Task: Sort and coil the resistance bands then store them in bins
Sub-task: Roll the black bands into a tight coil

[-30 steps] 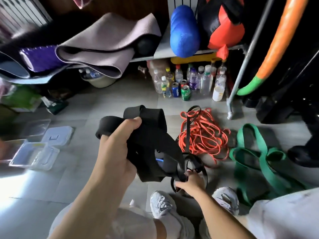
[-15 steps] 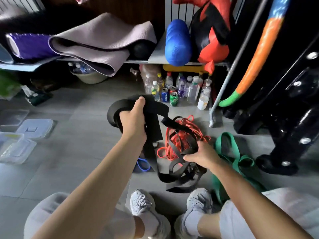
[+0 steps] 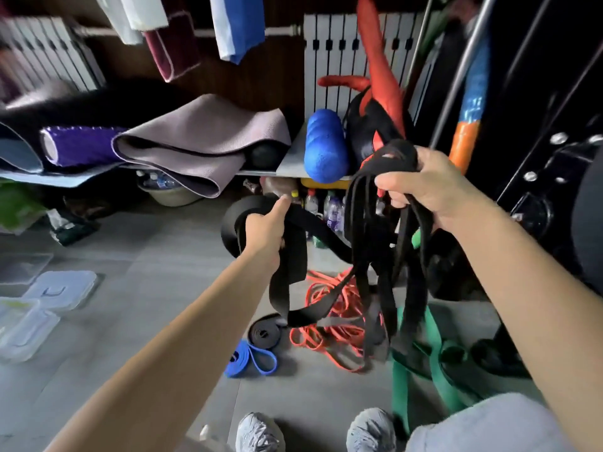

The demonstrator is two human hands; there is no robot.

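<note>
Grip on both sides! Left hand (image 3: 265,230) curls round a wide black flat rubber band (image 3: 232,220), thumb laid along its top edge. Right hand (image 3: 424,187) fists a bunch of narrower black band loops (image 3: 367,256), held high and dangling over the tangled thin orange bands (image 3: 329,309) and wide green band (image 3: 435,370) on the floor. Clear plastic bins (image 3: 29,324) sit well apart, far left.
</note>
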